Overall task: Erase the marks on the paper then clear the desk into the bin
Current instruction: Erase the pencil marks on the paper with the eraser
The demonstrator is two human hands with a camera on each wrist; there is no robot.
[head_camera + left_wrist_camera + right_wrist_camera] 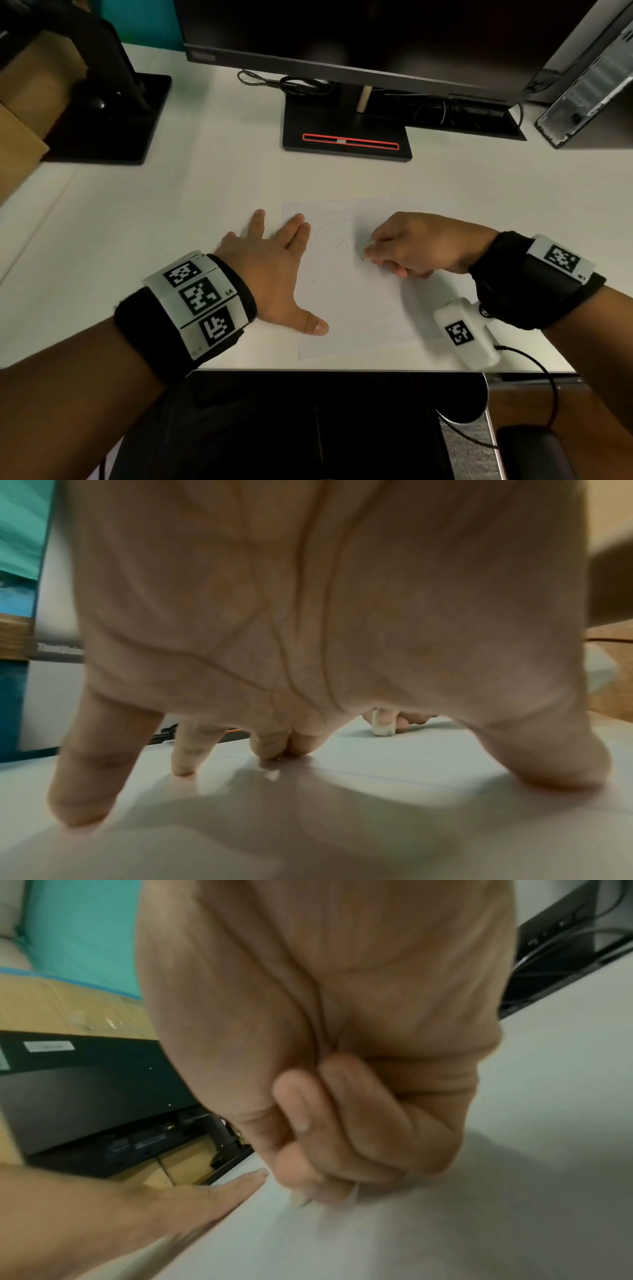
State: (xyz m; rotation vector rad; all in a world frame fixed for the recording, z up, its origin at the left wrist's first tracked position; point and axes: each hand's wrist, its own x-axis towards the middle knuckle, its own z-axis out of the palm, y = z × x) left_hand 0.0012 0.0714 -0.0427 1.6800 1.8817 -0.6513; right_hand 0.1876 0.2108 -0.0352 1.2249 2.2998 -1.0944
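Note:
A white sheet of paper (356,301) lies on the white desk (171,212) near its front edge, with faint pencil marks (334,226) in its upper part. My left hand (274,270) lies flat with spread fingers on the paper's left edge, thumb on the sheet. My right hand (411,245) pinches a small white eraser (368,251) and presses it onto the paper right of the marks. In the left wrist view the eraser (383,727) shows in those fingertips beyond my left hand (308,642). In the right wrist view my right hand (329,1150) is curled tight on the sheet.
A monitor on a black stand (346,137) stands behind the paper, with cables (294,84) at its foot. A second black stand (113,113) and a cardboard box (20,102) are at the left. A computer case (589,78) stands at the far right.

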